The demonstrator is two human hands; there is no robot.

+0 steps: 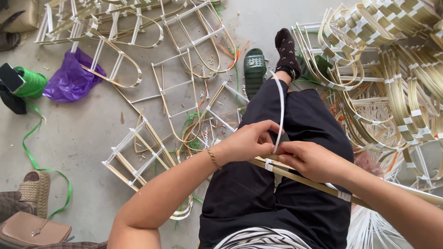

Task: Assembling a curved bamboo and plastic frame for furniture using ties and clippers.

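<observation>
in the head view, a person sits on the grey floor (92, 129) and looks down at their own lap in black trousers (258, 184). the left hand (249, 140) has a thin gold bracelet (213, 159) on the wrist. its fingers are pinched shut on a thin white strip (281, 106). the strip curves up from the hands, over the knee, toward a foot in a dark sock (287, 50). the right hand (310, 160) is closed around a long tan bamboo stick (304, 177) that lies across the lap. the stick has small white wraps on it, and it runs off to the right edge. both hands touch each other just where the strip meets the stick.

on the floor to the left of the lap lie many bamboo frames (143, 147) tied with white bands. some are straight like ladders and some have round loops. more frames lie at the top. a big pile of bent bamboo hoops (397, 74) sits at the right. a green sandal (254, 69) lies beside the foot.

at the far left there is a crumpled purple plastic bag (71, 76). next to it is a round roll of green ribbon (30, 82), and a long green ribbon tail (37, 161) curls down the floor. in the bottom left corner sits a tan purse (32, 230) and a woven sandal (37, 191).
</observation>
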